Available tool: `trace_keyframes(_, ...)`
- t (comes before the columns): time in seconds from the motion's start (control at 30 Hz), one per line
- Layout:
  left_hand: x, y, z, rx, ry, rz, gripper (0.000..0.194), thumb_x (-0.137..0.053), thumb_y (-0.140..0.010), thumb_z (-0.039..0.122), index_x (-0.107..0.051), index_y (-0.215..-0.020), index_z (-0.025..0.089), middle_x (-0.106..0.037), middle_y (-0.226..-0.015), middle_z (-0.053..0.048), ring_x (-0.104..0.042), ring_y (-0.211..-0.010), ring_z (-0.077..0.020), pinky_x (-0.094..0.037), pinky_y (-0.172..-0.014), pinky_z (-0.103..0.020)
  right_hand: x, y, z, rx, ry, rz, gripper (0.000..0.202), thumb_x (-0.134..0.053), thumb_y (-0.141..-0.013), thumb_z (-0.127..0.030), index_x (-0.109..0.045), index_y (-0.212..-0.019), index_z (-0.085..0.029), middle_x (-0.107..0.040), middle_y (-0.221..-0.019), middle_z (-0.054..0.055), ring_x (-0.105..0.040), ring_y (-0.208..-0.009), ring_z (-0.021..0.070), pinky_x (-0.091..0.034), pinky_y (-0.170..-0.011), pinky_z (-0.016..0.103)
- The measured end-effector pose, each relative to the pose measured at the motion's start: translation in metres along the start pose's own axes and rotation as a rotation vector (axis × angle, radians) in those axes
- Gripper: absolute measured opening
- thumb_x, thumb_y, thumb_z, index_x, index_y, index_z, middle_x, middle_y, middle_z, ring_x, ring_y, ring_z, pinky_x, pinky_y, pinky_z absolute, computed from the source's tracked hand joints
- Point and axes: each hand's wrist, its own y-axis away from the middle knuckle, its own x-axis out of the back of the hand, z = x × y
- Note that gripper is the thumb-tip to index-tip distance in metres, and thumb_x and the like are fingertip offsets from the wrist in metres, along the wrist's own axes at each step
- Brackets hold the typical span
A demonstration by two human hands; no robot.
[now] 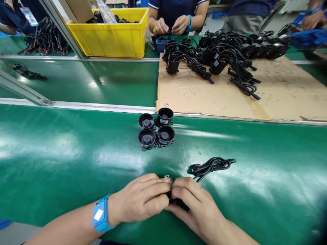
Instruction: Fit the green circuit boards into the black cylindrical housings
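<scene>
Holding one small dark part point(169, 194), mostly hidden, the left hand point(143, 197) and right hand point(198, 206) met over the near counter point(63, 163), each grip narrow and closed on it. Blue band point(101, 214): circled the left wrist. Black cable point(212, 165), one, coiled: lay just beyond the right hand. Cups point(165, 135), black, four: stood grouped in two rows farther out. Cardboard point(191, 97): lay beyond, bearing black housings point(173, 64) with bundled cords point(199, 68). Yellow bin point(109, 41): stood left of it, dark pieces point(122, 20) inside. Person point(176, 13): both hands above a blue tray point(162, 45).
</scene>
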Motion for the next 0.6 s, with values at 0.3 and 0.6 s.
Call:
trace_keyframes(0.3, -0.001, 0.015, -0.001, 0.013, 0.011, 0.069, 0.014, -0.056, -0.099, 0.005, -0.065, -0.091, 0.013, -0.078, -0.111, -0.010, -0.064, -0.129, -0.0215, -0.057, -0.098, -0.034, 0.005, -0.004, -0.001, -0.017, 0.031, 0.177, 0.032, -0.073, -0.096, -0.041, -0.062, -0.113, -0.016, -0.073, -0.097, 0.008, -0.073, -0.091, 0.0200, -0.064, -0.079, 0.029)
trace_keyframes(0.6, -0.008, 0.019, -0.002, 0.088, 0.108, 0.152, 0.015, -0.069, -0.092, 0.007, -0.058, -0.091, 0.017, -0.079, -0.110, -0.009, -0.068, -0.125, -0.0217, -0.055, -0.100, -0.035, 0.002, 0.000, -0.001, 0.037, 0.065, 0.204, 0.030, -0.072, -0.097, -0.038, -0.065, -0.115, -0.015, -0.074, -0.100, 0.009, -0.075, -0.091, 0.0192, -0.065, -0.080, 0.026)
